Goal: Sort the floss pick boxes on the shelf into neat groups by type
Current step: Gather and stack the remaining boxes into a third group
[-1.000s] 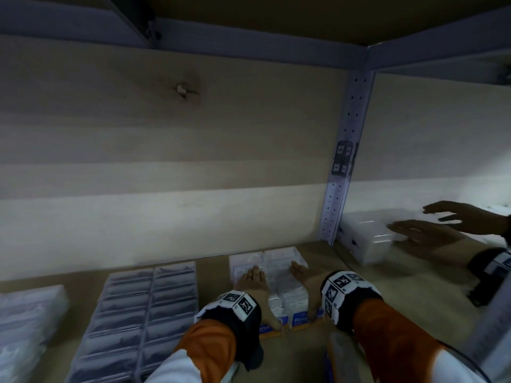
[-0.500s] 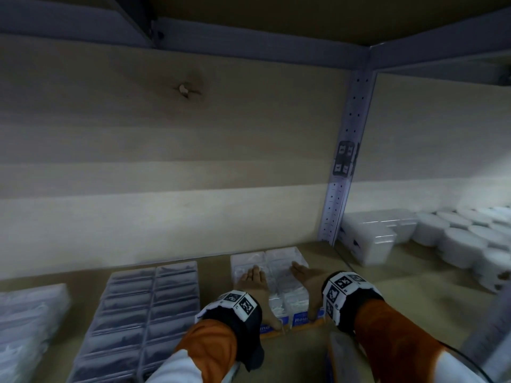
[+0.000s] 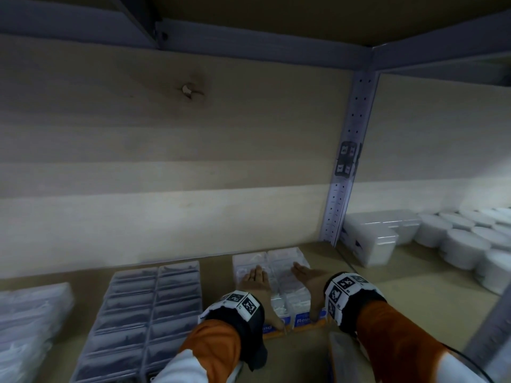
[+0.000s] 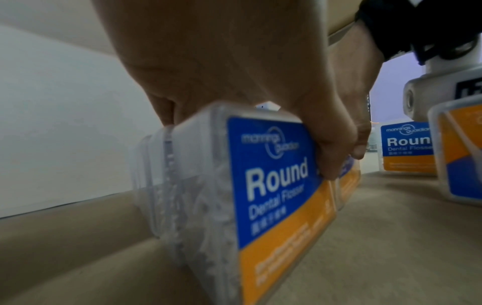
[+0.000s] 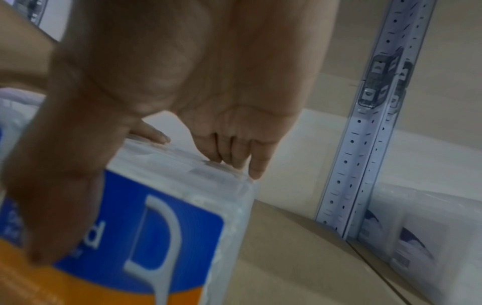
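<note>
Two rows of clear floss pick boxes [image 3: 279, 272] with blue and orange "Round Dental Flosser" labels stand side by side on the shelf, running back toward the wooden panel. My left hand [image 3: 255, 281] lies flat on top of the left row, its thumb down against the front label [image 4: 274, 185]. On the right row my right hand [image 3: 305, 277] rests the same way, fingers [image 5: 221, 148] straight along the lids and thumb over the front label [image 5: 182, 227]. Two more boxes of this kind [image 4: 407, 146] stand to the right in the left wrist view.
A block of clear boxes with dark contents [image 3: 149, 308] lies to the left, and pale floss boxes [image 3: 27, 313] at the far left. Right of the perforated metal upright [image 3: 345, 172] stand white rectangular boxes [image 3: 370, 239] and round white tubs [image 3: 464, 244].
Another person's hands, seen over the white boxes in the right bay a second ago, are gone from view. My own hands have stayed on the two rows.
</note>
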Motion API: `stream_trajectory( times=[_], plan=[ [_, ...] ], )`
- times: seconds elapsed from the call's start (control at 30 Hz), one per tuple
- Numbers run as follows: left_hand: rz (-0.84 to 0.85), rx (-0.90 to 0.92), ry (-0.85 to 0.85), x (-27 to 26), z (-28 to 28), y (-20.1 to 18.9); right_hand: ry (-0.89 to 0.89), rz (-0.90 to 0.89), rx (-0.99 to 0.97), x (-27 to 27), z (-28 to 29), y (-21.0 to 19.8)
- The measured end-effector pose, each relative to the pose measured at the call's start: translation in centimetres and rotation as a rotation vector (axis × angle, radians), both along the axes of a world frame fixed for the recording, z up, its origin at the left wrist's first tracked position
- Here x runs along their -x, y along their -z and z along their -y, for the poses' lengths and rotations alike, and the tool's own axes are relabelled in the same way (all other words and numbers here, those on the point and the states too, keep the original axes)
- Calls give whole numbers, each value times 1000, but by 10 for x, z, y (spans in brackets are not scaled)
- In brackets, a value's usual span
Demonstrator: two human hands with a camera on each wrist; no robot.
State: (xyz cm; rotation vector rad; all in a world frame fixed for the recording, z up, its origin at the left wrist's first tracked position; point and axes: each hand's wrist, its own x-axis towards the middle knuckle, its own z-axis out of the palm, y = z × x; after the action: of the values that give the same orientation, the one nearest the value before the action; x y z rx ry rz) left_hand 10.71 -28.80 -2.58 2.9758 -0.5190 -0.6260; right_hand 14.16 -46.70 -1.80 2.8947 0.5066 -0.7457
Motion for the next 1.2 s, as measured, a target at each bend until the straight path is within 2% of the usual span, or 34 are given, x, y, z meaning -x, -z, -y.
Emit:
stream_trajectory(
  times=[0.4,0.7,0.8,1.0,1.2],
  plan=[
    [41,14,10,-5,-3,12,2,51,5,0,3,6],
    [65,-33,36,-2,-4,9,-25,41,79,13,-6,-18],
    [100,-33,64,4,-5,0,38,30,57,21,-7,-32],
    [249,89,153,24,8,-30,140,114,43,46,7,-52],
    [186,140,210,51,37,-40,227,135,69,73,34,-56]
  ],
)
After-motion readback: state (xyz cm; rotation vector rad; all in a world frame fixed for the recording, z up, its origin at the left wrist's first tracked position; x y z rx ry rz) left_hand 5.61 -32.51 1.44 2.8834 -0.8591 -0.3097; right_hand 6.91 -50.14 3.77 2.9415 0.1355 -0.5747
